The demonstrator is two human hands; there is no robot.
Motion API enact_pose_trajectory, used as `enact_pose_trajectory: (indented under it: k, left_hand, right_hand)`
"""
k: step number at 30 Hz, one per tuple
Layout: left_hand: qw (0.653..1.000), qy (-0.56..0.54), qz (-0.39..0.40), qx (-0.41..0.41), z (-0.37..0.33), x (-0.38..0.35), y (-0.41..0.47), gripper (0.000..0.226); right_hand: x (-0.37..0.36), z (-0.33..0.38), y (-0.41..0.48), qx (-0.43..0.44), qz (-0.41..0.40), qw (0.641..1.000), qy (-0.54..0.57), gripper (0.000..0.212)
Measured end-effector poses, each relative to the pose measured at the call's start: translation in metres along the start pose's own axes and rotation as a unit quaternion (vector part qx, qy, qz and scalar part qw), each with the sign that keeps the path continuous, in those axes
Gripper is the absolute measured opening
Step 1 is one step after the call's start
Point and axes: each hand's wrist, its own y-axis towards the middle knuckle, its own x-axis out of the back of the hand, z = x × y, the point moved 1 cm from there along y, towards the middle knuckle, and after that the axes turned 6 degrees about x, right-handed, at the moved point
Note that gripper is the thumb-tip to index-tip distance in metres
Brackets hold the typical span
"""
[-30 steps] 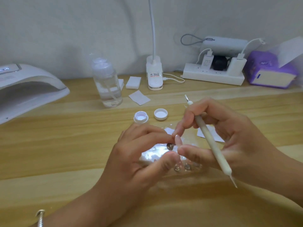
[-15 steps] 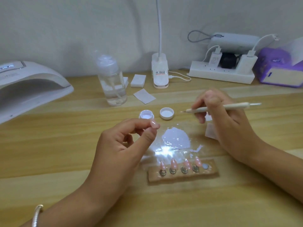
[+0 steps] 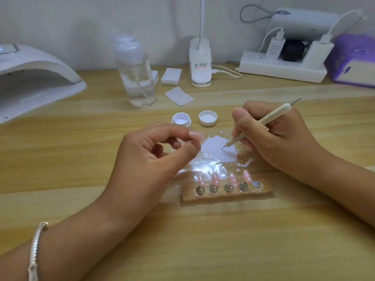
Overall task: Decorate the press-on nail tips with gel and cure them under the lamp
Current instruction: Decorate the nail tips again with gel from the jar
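- Right hand (image 3: 274,138) has come down from beside the lid. The dotting tool (image 3: 261,123), level half a second ago, now slants down to the left, with its fine point touching the white gel patch (image 3: 215,147).
- Grip on tool: thumb and forefingers curled round the lower shaft, pen-fashion. The upper metal end points up and right.
- Left hand (image 3: 158,157) is little changed. Index fingertip and thumb pinch a loose nail tip (image 3: 195,135), pink, held just left of the gel patch. Other fingers curl inward. The tip's outline is blurred.
- The gel patch lies on a clear film (image 3: 203,169), with glare on it, flat on the wooden table (image 3: 81,159).
- Holder strip (image 3: 263,192) lies just nearer than the film. Four pink nail tips (image 3: 214,178) stand on metal pins, with a grey disc at the right end.
- Open gel jar (image 3: 181,119) and its lid (image 3: 208,118) sit side by side, not touching, beyond the film.
- Curing lamp (image 3: 34,78) is at far left, well apart from both hands.
- Along the wall: pump bottle (image 3: 136,72), power strip (image 3: 282,67).
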Motion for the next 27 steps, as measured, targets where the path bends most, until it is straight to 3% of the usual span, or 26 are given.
enact_pose_trajectory:
  k: [27]
  left_hand:
    - [0.999,0.029,0.026,-0.014,-0.0076,-0.0072,-0.0064,0.009]
  right_hand:
    - [0.0043,0.0062,-0.0001,0.034,-0.051,0.998,0.013,0.038]
